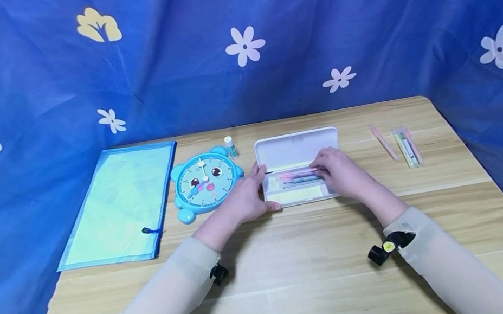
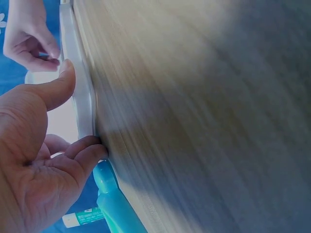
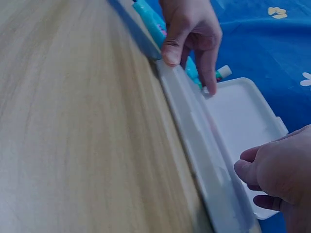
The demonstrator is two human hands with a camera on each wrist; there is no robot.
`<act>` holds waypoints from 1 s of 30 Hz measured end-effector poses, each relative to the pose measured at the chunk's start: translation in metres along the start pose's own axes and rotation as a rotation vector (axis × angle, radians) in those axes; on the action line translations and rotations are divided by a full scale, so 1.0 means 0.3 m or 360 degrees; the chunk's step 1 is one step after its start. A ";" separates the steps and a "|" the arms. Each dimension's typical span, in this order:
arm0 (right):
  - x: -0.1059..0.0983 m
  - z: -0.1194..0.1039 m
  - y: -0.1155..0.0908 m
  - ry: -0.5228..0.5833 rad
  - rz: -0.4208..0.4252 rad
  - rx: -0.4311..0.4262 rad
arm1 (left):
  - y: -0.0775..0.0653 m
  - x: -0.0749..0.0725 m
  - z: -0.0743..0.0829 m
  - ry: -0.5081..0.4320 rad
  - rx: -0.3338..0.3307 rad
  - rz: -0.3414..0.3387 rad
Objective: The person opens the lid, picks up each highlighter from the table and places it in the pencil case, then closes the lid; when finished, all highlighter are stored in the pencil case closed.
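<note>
A white pencil case [image 1: 298, 151] lies on the table with its lid raised at the back. Several slim pens [image 1: 301, 179], some pinkish and some dark, lie in its tray. My left hand [image 1: 252, 196] grips the case's left end, thumb at the front edge and fingers towards the back. Over the right part of the tray is my right hand [image 1: 338, 169], its fingers bent and fingertips close together by the pens' ends. In the right wrist view the right hand [image 3: 279, 167] shows no pen; whether it pinches one is hidden.
Left of the case are a blue toy clock [image 1: 208, 183], a glue stick [image 1: 230, 147] and a light-blue zip folder [image 1: 118, 205]. To the right lie a pink pen [image 1: 384, 143] and a small group of pastel markers [image 1: 408, 147]. A blue curtain [image 1: 289, 85] hangs behind the table.
</note>
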State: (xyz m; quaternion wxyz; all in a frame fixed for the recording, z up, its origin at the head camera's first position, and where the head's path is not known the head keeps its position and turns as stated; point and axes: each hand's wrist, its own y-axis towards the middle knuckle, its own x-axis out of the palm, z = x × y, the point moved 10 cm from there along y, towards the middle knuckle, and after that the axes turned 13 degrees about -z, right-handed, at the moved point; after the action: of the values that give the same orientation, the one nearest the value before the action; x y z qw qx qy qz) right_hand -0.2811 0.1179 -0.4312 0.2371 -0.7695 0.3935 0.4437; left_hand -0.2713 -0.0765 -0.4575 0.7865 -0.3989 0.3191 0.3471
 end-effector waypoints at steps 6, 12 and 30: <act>-0.065 0.015 -0.044 0.0077 0.0099 -0.0020 | -0.003 -0.001 0.002 -0.0012 0.0008 0.0008; -0.141 0.069 -0.105 0.0154 0.0239 0.0057 | -0.003 -0.002 0.000 -0.0012 -0.0001 0.0015; -0.281 0.348 -0.321 0.0184 0.0528 0.0411 | 0.000 0.001 0.002 -0.0006 0.0000 0.0000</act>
State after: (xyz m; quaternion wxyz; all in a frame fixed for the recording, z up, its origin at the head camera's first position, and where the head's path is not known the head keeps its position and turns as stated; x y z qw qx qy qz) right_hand -0.2793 0.2814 -0.4081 0.2343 -0.6817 0.5812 0.3776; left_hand -0.2711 -0.0759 -0.4576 0.7872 -0.3982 0.3175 0.3478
